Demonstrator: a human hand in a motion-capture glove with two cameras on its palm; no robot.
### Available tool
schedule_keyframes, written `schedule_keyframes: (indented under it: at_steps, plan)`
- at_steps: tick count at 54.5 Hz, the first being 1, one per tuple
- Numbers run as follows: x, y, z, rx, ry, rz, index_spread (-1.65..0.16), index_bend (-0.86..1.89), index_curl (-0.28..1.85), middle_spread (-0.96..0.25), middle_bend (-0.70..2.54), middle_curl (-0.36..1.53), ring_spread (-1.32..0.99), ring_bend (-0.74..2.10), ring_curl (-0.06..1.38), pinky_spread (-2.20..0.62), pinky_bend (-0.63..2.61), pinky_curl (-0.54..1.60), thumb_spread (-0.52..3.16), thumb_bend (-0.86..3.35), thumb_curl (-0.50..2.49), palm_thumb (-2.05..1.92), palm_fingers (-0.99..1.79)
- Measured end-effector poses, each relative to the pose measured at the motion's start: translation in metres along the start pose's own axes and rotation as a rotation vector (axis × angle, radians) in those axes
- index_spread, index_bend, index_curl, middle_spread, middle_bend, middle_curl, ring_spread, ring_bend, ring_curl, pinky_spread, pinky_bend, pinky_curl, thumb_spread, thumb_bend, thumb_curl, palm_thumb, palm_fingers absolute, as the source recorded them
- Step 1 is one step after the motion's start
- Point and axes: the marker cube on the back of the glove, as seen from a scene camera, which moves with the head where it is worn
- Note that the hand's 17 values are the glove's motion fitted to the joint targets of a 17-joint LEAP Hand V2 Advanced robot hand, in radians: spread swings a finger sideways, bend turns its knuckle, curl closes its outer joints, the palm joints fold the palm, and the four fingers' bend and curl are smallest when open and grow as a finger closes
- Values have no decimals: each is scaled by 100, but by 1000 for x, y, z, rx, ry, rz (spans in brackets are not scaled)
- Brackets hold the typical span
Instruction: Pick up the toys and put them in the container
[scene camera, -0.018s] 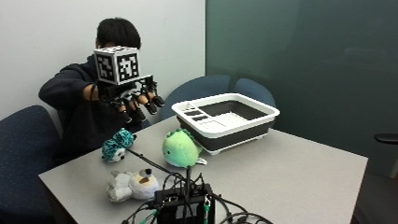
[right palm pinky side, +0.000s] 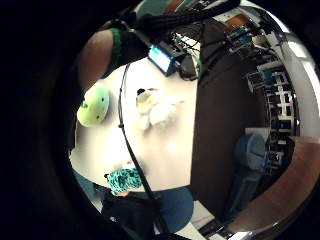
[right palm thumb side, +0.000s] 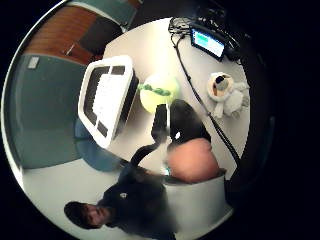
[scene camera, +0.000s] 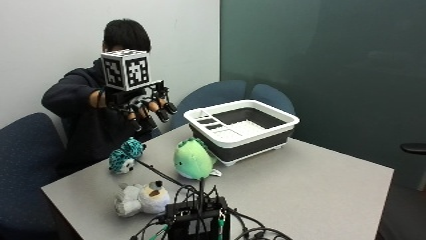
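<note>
Only outside: teal toy (scene camera: 125, 155) beside table (scene camera: 313, 185) edge

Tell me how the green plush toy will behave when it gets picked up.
The green plush toy looks rounded and stuffed, so it will probably squash under the fingers and feel light. Its round body may wobble or roll if nudged. It looks soft rather than fragile.

The gloved right hand (scene camera: 143, 107) is raised in the air, fingers hanging loosely, holding nothing.

No readable text, label, brand or number shows anywhere; the small lit screen (right palm thumb side: 209, 43) on the table (scene camera: 319, 190) perhaps carries writing, too blurred to read.
</note>
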Motion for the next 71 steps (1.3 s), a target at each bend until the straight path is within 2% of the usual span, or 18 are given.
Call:
schedule_keyframes:
  at_steps: [8, 19, 26, 35, 39, 42, 44, 45, 46, 47, 48, 49, 50, 53, 59, 64, 71]
  plan:
    - [-5, -6, -4, 88, -21, -30, -20, 10, 4, 0, 18, 7, -4, 48, 12, 2, 77, 24, 98, 11, 9, 11, 11]
    - [37, -11, -2, 261, -93, 49, -24, 15, 11, 0, 20, 15, -6, 56, 16, 2, 84, 28, 130, 10, 17, 9, 5]
    - [85, -34, 55, 144, -90, 53, -25, 12, 13, -1, 18, 19, -4, 51, 16, 3, 93, 31, 135, 8, 21, 9, -9]
    - [103, -36, 154, -141, -58, 206, -25, 11, 15, -2, 14, 20, -1, 36, 14, 4, 98, 33, 129, 0, 22, 2, -22]
    - [108, -38, 173, -176, -59, 233, -26, 11, 16, -2, 13, 21, 0, 34, 14, 4, 98, 33, 126, -2, 23, 0, -21]
    - [111, -41, 180, -127, -71, 247, -27, 10, 16, -3, 16, 21, 1, 35, 15, 4, 99, 34, 124, -2, 24, 0, -12]
    - [113, -42, 183, -82, -71, 250, -27, 0, 12, -3, 20, 23, 0, 54, 19, 2, 107, 36, 124, 0, 25, 4, 7]
    - [113, -42, 185, -63, -67, 249, -27, -4, 9, -4, 23, 24, -5, 70, 23, -4, 110, 36, 126, 3, 26, 9, 25]
    - [112, -43, 186, -46, -61, 245, -27, -6, 7, -4, 24, 24, -7, 77, 22, -7, 111, 34, 126, 3, 27, 10, 29]
    - [112, -43, 186, -30, -55, 238, -27, -11, 4, -5, 35, 28, -11, 90, 26, -15, 115, 35, 129, 6, 28, 16, 52]
    - [111, -43, 187, -15, -49, 228, -27, -13, 1, -5, 43, 29, -13, 96, 27, -19, 116, 34, 131, 8, 29, 19, 63]
    - [110, -44, 187, -1, -43, 216, -27, -12, 0, -5, 45, 30, -15, 100, 28, -22, 117, 34, 131, 9, 29, 21, 62]
    - [108, -45, 187, 14, -39, 203, -26, -12, -2, -6, 59, 35, -17, 111, 33, -24, 117, 35, 136, 12, 30, 25, 77]
    - [103, -47, 182, 56, -32, 174, -23, -10, -4, -10, 81, 43, -21, 129, 40, -28, 126, 40, 142, 16, 32, 31, 93]
    - [81, -52, 144, 99, -24, 102, -19, 2, -4, -15, 114, 58, -25, 153, 52, -36, 144, 51, 144, 26, 40, 51, 105]
    - [51, -54, 85, 198, -45, 22, -17, 8, -3, -17, 127, 66, -27, 162, 57, -41, 152, 59, 138, 28, 46, 60, 97]
    - [-44, -39, -10, 386, -119, -85, -15, 14, -2, -18, 138, 73, -27, 168, 61, -45, 156, 66, 125, 27, 55, 67, 92]
